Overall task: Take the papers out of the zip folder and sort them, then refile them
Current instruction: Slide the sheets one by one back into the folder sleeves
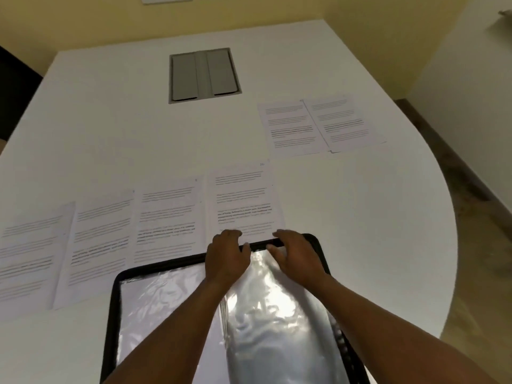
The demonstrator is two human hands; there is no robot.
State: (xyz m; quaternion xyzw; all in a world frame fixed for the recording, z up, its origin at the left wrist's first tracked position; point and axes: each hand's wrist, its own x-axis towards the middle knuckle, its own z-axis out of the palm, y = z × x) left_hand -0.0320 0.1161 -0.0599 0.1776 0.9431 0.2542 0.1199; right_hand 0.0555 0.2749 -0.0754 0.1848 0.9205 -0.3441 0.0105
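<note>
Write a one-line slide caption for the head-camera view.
Both hands, left and right, grip the zip folder's far edge, printed sheets spread across the white table.

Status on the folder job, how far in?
Done: papers are out, four sheets in a row on the table and two sheets farther right. In hand: both hands, left and right, grip the far edge of the folder. Left: refiling every sheet.
</note>
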